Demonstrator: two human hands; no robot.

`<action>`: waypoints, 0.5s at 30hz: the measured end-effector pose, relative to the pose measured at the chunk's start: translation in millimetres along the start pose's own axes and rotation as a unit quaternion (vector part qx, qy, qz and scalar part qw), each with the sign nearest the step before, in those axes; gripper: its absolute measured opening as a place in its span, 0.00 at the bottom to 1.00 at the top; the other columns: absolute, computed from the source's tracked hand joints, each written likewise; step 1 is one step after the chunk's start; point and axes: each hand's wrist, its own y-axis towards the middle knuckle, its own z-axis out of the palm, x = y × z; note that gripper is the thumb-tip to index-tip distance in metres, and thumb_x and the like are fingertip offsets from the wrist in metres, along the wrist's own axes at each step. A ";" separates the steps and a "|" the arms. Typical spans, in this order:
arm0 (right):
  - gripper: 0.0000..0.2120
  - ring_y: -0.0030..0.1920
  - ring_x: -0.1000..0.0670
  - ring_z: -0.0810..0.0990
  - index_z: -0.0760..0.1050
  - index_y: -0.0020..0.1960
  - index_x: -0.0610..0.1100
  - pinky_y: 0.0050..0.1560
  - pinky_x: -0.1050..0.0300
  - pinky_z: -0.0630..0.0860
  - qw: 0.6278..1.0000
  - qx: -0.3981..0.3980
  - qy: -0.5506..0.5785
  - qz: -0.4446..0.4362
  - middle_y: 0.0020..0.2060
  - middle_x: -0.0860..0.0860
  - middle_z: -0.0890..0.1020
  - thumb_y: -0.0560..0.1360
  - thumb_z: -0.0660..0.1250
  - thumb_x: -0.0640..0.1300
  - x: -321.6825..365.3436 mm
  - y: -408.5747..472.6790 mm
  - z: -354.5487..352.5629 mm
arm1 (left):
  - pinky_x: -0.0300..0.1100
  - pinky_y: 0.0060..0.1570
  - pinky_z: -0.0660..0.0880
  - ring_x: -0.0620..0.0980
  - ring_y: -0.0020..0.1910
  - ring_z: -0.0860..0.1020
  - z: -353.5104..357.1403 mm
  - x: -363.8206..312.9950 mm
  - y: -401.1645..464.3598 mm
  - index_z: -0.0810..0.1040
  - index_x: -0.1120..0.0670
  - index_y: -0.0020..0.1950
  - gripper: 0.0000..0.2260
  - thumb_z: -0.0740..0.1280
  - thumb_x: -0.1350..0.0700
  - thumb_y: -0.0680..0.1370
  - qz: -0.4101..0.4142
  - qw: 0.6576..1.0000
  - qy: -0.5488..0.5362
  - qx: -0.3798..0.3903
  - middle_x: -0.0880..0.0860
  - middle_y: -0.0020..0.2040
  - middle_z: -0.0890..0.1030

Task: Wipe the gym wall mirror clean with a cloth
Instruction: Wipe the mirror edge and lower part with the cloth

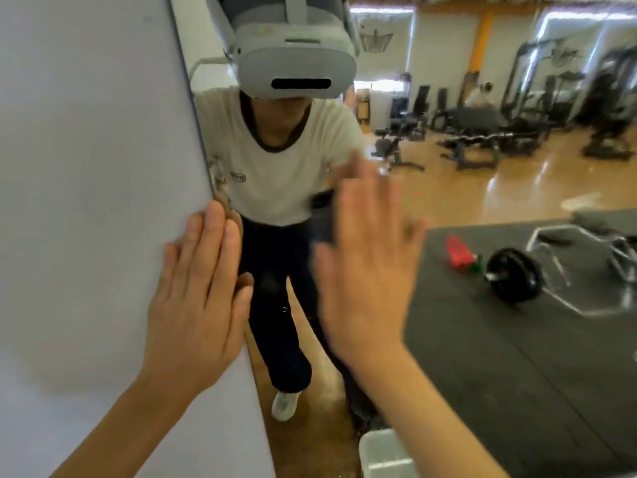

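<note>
— Both hands up close? Left hand (200, 298) lies flat, fingers straight, on the white wall (86, 201) at the mirror (448, 208) edge.
— Right hand (368, 270), centre frame, is spread open against the glass, blurred. No cloth visible; a pale container (382, 453) is cut off at the bottom.

small dark logo on reflected shirt (238, 176), too blurred to read

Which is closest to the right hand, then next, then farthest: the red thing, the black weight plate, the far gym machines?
From the right hand, as the mirror shows them:
1. Red thing, just right, on the mat.
2. Weight plate, further right.
3. Gym machines, up at the back.
</note>
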 end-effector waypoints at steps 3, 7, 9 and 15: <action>0.34 0.80 0.38 0.48 0.49 0.80 0.33 0.78 0.42 0.36 0.959 -0.085 0.061 0.263 0.79 0.35 0.54 0.83 0.45 0.56 -68.6 3.2 -18.3 | 0.46 0.80 0.41 0.50 0.82 0.41 -1.1 0.3 1.9 0.40 0.57 0.82 0.26 0.47 0.52 0.87 0.004 1.000 0.011 -0.004 0.51 0.82 0.37; 0.30 0.80 0.37 0.51 0.53 0.78 0.28 0.75 0.30 0.41 0.929 -0.147 0.065 0.333 0.77 0.31 0.56 0.85 0.47 0.49 -41.1 2.2 -1.6 | 0.47 0.80 0.42 0.51 0.82 0.42 -0.2 0.4 1.7 0.41 0.58 0.82 0.26 0.48 0.54 0.87 0.000 1.000 0.015 -0.009 0.52 0.83 0.38; 0.29 0.80 0.38 0.48 0.48 0.80 0.34 0.77 0.37 0.39 0.968 -0.098 0.062 0.222 0.80 0.37 0.50 0.86 0.44 0.50 8.3 -14.6 18.0 | 0.47 0.80 0.42 0.51 0.82 0.42 0.7 -0.1 0.4 0.41 0.58 0.82 0.26 0.48 0.54 0.87 0.002 1.000 0.014 -0.011 0.52 0.83 0.38; 0.27 0.81 0.48 0.42 0.41 0.82 0.45 0.79 0.46 0.36 0.999 -0.037 0.005 0.009 0.82 0.50 0.43 0.87 0.45 0.49 -15.3 -54.9 19.2 | 0.48 0.80 0.43 0.51 0.82 0.42 0.1 0.1 4.3 0.41 0.59 0.82 0.27 0.49 0.54 0.87 0.004 1.000 0.025 -0.012 0.52 0.82 0.38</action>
